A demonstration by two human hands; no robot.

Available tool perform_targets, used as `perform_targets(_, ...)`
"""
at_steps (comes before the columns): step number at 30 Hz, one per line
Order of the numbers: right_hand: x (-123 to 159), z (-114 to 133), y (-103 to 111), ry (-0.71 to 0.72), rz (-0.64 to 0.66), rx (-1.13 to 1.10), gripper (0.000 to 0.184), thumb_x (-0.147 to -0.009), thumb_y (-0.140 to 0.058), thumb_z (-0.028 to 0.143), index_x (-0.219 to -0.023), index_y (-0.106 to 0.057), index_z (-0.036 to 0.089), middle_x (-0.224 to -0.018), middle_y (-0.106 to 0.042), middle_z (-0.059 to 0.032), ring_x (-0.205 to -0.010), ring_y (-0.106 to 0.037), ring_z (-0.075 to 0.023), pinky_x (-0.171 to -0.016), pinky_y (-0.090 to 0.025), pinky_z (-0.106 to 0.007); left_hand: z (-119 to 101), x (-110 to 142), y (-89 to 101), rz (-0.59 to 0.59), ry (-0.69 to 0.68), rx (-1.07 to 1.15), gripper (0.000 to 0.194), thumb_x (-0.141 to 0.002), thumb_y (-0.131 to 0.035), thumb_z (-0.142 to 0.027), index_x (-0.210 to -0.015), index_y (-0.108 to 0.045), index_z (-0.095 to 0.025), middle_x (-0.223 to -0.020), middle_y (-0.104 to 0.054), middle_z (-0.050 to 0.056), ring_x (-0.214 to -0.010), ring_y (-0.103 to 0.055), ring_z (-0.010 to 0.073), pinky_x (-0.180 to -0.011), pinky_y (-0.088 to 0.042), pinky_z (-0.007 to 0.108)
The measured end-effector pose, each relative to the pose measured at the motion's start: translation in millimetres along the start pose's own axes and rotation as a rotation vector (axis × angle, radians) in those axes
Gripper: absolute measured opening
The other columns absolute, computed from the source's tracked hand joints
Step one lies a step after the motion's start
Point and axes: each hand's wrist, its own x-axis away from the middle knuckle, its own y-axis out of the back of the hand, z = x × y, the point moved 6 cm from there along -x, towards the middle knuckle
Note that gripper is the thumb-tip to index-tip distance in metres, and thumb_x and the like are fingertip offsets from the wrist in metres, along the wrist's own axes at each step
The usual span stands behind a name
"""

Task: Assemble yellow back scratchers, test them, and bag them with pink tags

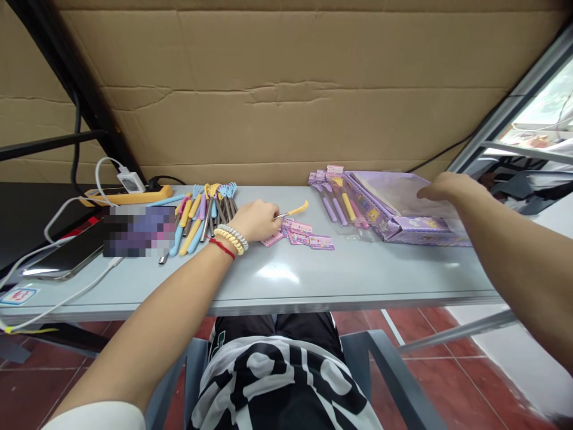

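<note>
My left hand (257,221) is closed around a small back scratcher with a metal rod, its curved yellow claw end (299,209) pointing right. Several pink printed cards (299,233) lie just under and beside that hand. To its left is a pile of back scratchers (194,224) with blue, yellow and purple handles and metal rods. My right hand (447,188) is at the right side of a purple printed box (403,230), its fingers closed at a clear plastic bag (394,194) lying on top; some fingertips are hidden.
Bagged back scratchers with card tops (338,200) lie against the box's left side. A phone (65,254), white cables (89,289) and an orange-edged power strip (154,194) occupy the table's left end. Cardboard (286,89) stands behind the grey table (358,278).
</note>
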Motion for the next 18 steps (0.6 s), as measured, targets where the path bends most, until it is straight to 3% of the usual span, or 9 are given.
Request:
perform_targets(3, 17, -1, 9, -0.115, 0.14, -0.061, 0.063, -0.081, -0.065, 0.037, -0.134, -0.054, 0.006, -0.123, -0.055, -0.0268, -0.114, -0.055, -0.0321, -0.068, -0.034, -0.04, 1, -1, -0.3, -0.014, -0.002, 0.001, 0.033, -0.085, -0.042, -0.035, -0.093, -0.071, -0.021, -0.088, -0.071, 0.008, -0.084, -0.065, 0.029, -0.063, -0.044, 0.035)
perform_targets(7, 25, 4, 29, -0.132, 0.036, -0.109, 0.069, -0.082, -0.064, 0.039, -0.14, -0.044, 0.007, -0.127, -0.05, -0.0285, -0.121, -0.05, -0.0326, -0.073, -0.031, -0.04, 2, -1, 0.8, -0.01, 0.005, 0.003, 0.033, -0.085, -0.042, -0.035, -0.092, -0.071, -0.021, -0.087, -0.071, 0.008, -0.084, -0.065, 0.0284, -0.06, -0.042, 0.034)
perform_targets(13, 36, 29, 59, -0.003, -0.128, -0.049, 0.058, -0.084, -0.059, 0.042, -0.132, -0.05, 0.01, -0.119, -0.055, -0.0264, -0.112, -0.054, -0.0321, -0.072, -0.034, -0.038, 6, -1, 6.3, -0.07, 0.024, 0.027, 0.031, -0.085, -0.043, -0.033, -0.09, -0.071, -0.022, -0.088, -0.071, 0.006, -0.083, -0.064, 0.0268, -0.06, -0.041, 0.033)
perform_targets(18, 88, 75, 83, 0.203, -0.187, -0.057, 0.044, -0.085, -0.056, 0.037, -0.122, -0.057, 0.013, -0.109, -0.061, -0.0229, -0.103, -0.059, -0.0351, -0.074, -0.04, -0.036, 12, 1, 17.8, -0.186, 0.072, 0.082, 0.03, -0.088, -0.042, -0.032, -0.091, -0.07, -0.021, -0.087, -0.071, 0.005, -0.085, -0.064, 0.0263, -0.061, -0.041, 0.034)
